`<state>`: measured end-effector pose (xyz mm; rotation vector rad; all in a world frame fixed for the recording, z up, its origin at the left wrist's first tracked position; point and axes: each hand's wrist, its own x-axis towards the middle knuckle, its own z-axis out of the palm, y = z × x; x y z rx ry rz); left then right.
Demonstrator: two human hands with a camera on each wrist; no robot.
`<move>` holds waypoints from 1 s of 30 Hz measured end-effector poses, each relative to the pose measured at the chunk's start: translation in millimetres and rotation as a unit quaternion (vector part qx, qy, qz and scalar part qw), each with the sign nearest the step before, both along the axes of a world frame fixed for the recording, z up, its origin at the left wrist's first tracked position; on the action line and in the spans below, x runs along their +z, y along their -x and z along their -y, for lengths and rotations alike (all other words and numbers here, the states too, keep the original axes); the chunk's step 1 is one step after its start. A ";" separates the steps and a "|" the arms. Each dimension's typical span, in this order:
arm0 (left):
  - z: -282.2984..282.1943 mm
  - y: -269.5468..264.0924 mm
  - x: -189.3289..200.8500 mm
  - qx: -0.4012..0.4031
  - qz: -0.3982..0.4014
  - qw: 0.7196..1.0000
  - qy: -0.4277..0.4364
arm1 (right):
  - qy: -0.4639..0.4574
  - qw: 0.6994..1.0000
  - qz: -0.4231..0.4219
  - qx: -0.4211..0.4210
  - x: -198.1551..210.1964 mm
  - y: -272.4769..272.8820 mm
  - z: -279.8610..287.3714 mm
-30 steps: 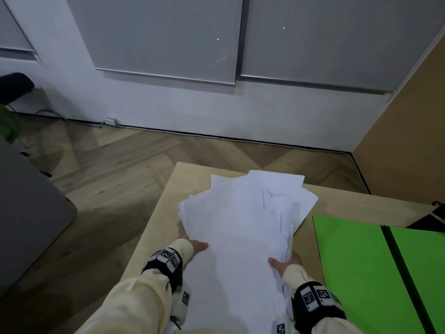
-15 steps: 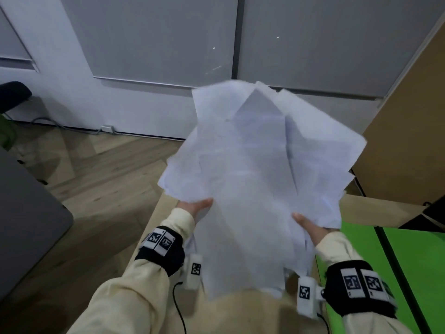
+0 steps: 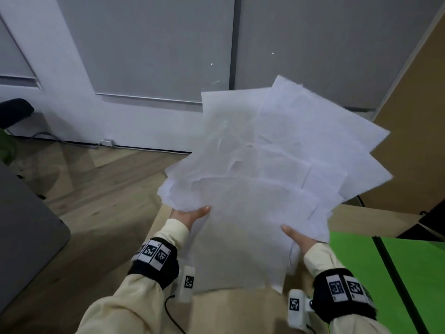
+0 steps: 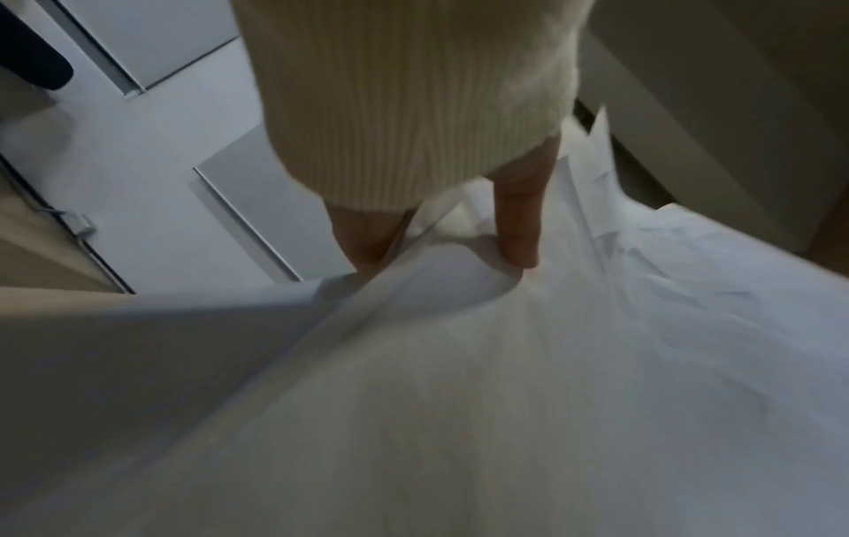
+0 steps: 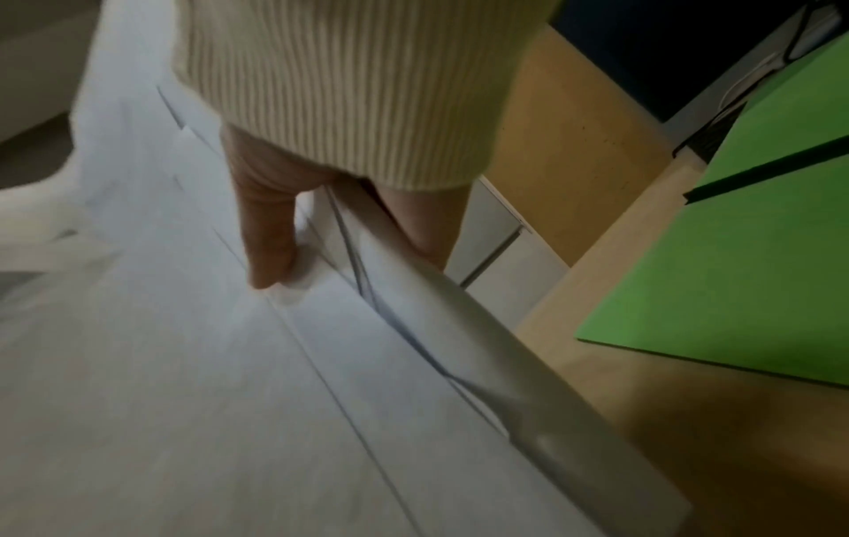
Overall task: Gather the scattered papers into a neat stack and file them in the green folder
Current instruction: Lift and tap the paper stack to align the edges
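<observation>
An uneven sheaf of white papers [image 3: 272, 179] is held up off the table, its sheets fanned out and tilted toward the right. My left hand [image 3: 192, 215] pinches the sheaf's left edge, thumb on top [image 4: 519, 225], the other fingers hidden under the papers [image 4: 459, 381]. My right hand [image 3: 297, 238] pinches the right edge the same way, thumb [image 5: 266, 247] pressed on the papers [image 5: 183, 363]. The green folder [image 3: 397, 280] lies open on the table at the right, also seen in the right wrist view as a green folder [image 5: 735, 272].
The light wooden table [image 3: 240, 309] sits below the papers, its left edge near my left arm. A dark object [image 3: 433, 220] lies behind the folder. A grey surface [image 3: 26, 242] stands at the left over the wooden floor [image 3: 101, 179]. A brown partition [image 3: 414, 116] rises at the right.
The papers have gone from lying on the table to being held up in both hands, and in the last half second the sheaf has swung and fanned toward the right.
</observation>
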<state>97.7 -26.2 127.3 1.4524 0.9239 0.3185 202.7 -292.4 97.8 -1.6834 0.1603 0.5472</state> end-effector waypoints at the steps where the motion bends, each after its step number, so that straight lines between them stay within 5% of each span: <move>1: 0.9 -0.9 -1.6 -0.003 -0.009 1.000 0.000 | -0.009 1.000 0.007 -0.013 -3.6 -2.9 -1.3; 6: -3.3 -6.0 -2.8 -0.003 -0.035 0.999 -0.008 | 0.027 0.999 0.011 -0.016 16.3 -7.3 0.4; 10: -10.4 1.0 -4.7 0.009 -0.017 1.000 -0.011 | 0.035 0.997 0.037 0.061 25.6 -0.1 13.7; 15: 3.7 0.7 -14.4 -0.076 -0.088 0.991 -0.066 | -0.033 0.989 -0.064 0.129 12.1 13.6 4.6; 21: 0.6 -5.3 -15.5 -0.027 -0.034 0.999 -0.007 | 0.018 0.999 -0.018 0.037 -14.4 -8.8 27.0; 26: -3.9 4.7 -15.0 -0.003 -0.047 0.998 -0.044 | 0.025 0.993 0.108 0.039 35.6 1.7 43.2; 30: -3.9 9.9 -13.9 -0.019 -0.040 0.998 -0.047 | 0.071 0.990 0.094 0.083 43.4 6.1 43.6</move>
